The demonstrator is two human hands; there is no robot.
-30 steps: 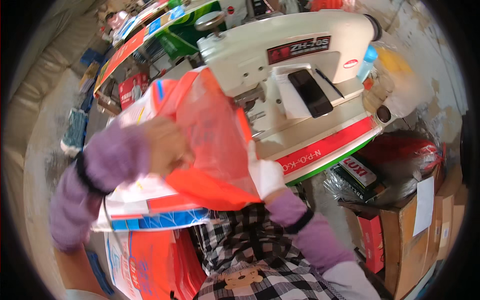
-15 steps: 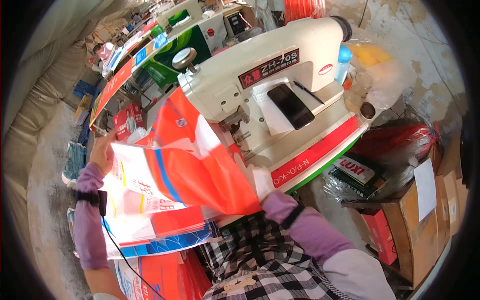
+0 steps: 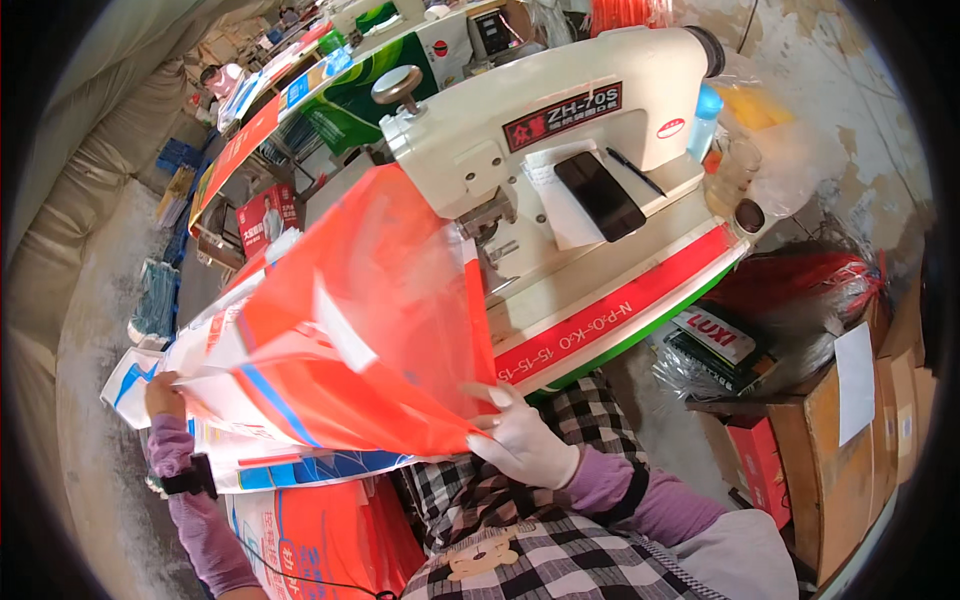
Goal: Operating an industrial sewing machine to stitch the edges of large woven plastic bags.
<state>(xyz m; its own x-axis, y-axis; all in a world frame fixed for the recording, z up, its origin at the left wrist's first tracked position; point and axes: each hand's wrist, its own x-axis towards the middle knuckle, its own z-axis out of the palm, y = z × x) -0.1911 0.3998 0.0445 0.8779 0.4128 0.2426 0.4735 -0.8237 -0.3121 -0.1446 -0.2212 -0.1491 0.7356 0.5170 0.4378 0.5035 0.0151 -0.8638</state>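
An orange-red and white plastic woven sack (image 3: 385, 395) stretches between my hands, its upper end beside the needle area of a cream sewing machine (image 3: 445, 130). Bare fingers of my left hand (image 3: 165, 397) are closed on the sack's far-left edge. In a white glove, my right hand (image 3: 527, 440) pinches the near right corner, fingertips partly hidden by the folds. The sack bulges and creases in the middle. Below it lies a blue-patterned sack (image 3: 310, 472), with a stack of orange-red sacks (image 3: 325, 530) lower down.
A phone (image 3: 600, 197), paper (image 3: 565, 215) and a pen (image 3: 636, 173) lie on the machine bed. Behind them stands a blue-capped bottle (image 3: 706, 118). To the right is a wooden box (image 3: 825, 490). Another person (image 3: 222, 80) sits far back left.
My left hand has moved left and toward me, and my right hand has come back from the machine to the sack's near corner. The sack is now spread wider; the view has shifted slightly.
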